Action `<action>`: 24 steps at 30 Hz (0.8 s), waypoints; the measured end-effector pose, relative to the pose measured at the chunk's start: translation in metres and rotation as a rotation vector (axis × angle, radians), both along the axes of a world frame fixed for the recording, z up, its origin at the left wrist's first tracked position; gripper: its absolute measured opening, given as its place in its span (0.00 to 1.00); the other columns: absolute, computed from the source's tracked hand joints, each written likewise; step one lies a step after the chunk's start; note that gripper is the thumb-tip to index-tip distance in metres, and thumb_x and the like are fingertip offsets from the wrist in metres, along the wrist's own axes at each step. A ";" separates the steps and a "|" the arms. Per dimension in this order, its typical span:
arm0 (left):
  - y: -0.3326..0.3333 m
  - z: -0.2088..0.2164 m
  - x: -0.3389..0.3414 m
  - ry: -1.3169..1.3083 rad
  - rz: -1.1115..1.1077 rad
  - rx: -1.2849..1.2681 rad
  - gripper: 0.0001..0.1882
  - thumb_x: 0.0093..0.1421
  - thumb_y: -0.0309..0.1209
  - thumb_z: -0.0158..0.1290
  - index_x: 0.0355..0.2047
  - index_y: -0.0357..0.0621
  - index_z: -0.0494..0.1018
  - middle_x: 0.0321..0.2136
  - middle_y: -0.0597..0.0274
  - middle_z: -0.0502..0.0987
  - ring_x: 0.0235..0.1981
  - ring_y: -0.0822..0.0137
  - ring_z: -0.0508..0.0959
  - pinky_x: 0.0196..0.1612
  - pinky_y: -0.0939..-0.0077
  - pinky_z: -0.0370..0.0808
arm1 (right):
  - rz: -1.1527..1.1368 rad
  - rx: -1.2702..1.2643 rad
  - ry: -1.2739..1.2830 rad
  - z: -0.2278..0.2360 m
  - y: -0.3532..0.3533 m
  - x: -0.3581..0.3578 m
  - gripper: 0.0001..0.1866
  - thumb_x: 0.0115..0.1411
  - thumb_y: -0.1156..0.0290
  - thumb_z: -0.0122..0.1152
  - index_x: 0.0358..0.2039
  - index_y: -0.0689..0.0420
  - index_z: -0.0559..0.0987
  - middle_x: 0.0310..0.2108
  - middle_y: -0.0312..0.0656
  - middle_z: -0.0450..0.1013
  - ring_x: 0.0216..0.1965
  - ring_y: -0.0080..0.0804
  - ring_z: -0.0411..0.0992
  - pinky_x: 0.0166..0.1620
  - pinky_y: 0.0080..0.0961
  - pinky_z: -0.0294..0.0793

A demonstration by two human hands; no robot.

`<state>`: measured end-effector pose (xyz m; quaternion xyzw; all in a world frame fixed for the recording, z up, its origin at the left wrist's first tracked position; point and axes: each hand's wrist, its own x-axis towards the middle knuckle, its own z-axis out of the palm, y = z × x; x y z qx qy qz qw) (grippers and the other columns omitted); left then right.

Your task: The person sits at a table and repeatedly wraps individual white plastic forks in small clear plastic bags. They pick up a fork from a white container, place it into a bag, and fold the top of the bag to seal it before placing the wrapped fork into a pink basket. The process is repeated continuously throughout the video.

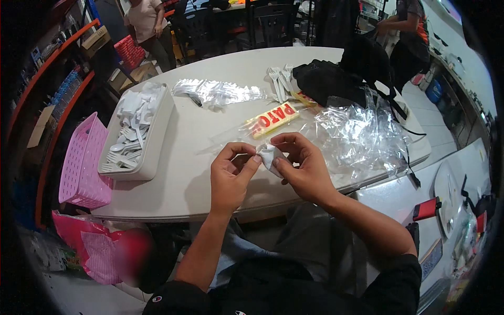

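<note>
Between my two hands, above the near part of the white table (199, 191), is a small crumpled white paper napkin (269, 156). My right hand (308, 170) pinches it between thumb and fingers. With thumb and forefinger, my left hand (230, 176) grips its left edge. Whether anything is wrapped inside the paper is hidden. Just beyond my hands lies a yellow packet with red lettering (273, 121) in a clear sleeve. To the left, a long off-white bin (167, 118) holds white plastic forks and spoons (126, 149) and a pile of crumpled white napkins (140, 102).
Clear plastic bags (357, 139) spread across the table's right side, near a black bag (331, 79). Several white forks (278, 81) and a clear plastic strip (218, 92) lie farther back. A pink basket (84, 163) stands left. Two people (149, 23) are beyond the table.
</note>
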<state>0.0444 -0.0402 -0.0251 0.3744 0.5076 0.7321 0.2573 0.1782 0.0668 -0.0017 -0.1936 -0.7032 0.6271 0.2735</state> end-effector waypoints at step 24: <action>0.015 -0.003 0.002 0.265 0.397 0.081 0.06 0.61 0.22 0.53 0.37 0.37 0.68 0.30 0.59 0.77 0.34 0.71 0.79 0.37 0.78 0.77 | 0.095 -0.214 0.048 0.006 -0.005 0.002 0.21 0.55 0.76 0.60 0.50 0.62 0.69 0.48 0.46 0.70 0.34 0.23 0.73 0.28 0.20 0.77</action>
